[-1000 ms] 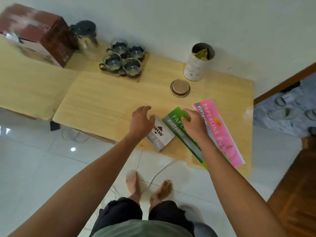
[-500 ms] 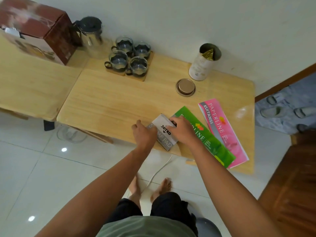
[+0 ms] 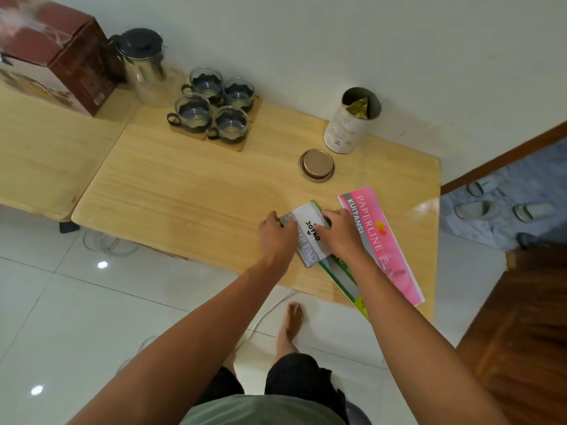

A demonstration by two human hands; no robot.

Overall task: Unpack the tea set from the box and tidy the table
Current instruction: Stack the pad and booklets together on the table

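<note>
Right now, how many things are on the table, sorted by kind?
Glass cups: 4
Teapot: 1
Box: 1
Tin: 1
Lid: 1
Receipt books, pink and green: 2
Stamp pad box: 1
Total: 11

four glass cups (image 3: 214, 107) sit on wooden coasters beside the glass teapot (image 3: 144, 65) and upright brown box (image 3: 52, 59).
</note>
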